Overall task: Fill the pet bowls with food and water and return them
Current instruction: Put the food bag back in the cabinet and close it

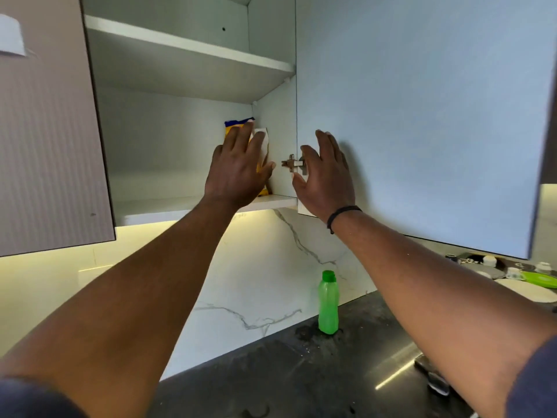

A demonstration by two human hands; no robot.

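One yellow food bag point(238, 124), one green bottle point(328, 303). Left hand point(239, 167) spread, touching the bag; right hand point(327, 176) open, empty.

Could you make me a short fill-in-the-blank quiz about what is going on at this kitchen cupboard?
1. The left hand reaches for a yellow and blue bag on the ___ shelf of the cupboard.
2. The bottle on the counter is ___.
3. The wrist with the dark band belongs to the ___ hand.

Missing words: bottom; green; right

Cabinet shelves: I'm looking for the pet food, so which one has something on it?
The lower shelf: a yellow-and-blue bag stands at its right end, behind the left hand. The upper shelf shows nothing.
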